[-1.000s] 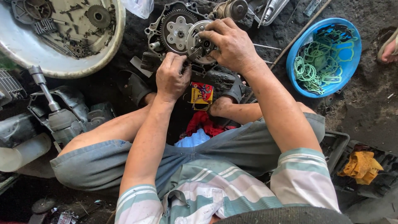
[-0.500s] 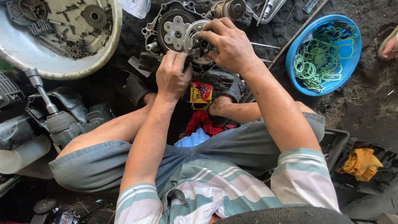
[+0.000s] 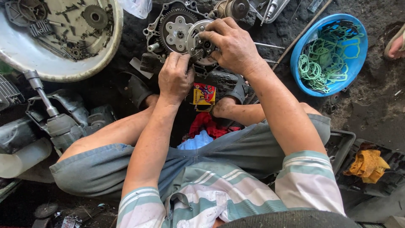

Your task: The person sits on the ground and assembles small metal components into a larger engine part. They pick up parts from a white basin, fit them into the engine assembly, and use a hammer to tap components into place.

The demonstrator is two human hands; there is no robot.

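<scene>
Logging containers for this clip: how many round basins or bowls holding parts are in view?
2. A white basin of gears and metal parts at top left, partly cut off; a blue bowl of green gaskets at top right. Others may lie outside the frame.

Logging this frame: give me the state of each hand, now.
Left hand: closed, fingers pressed on the engine case edge.
Right hand: closed, grip around the round clutch part.

Blue bowl (image 3: pixel 354 63) holds pale green gaskets (image 3: pixel 320 59). Basin (image 3: pixel 25 55) is off-white. Shirt (image 3: pixel 228 198) is striped pale green, white and pink. Shorts (image 3: pixel 105 169) are grey-blue. Rag (image 3: pixel 368 165) is yellow. Cloth (image 3: pixel 206 124) is red. Ground (image 3: pixel 379 105) is dark grey.
</scene>
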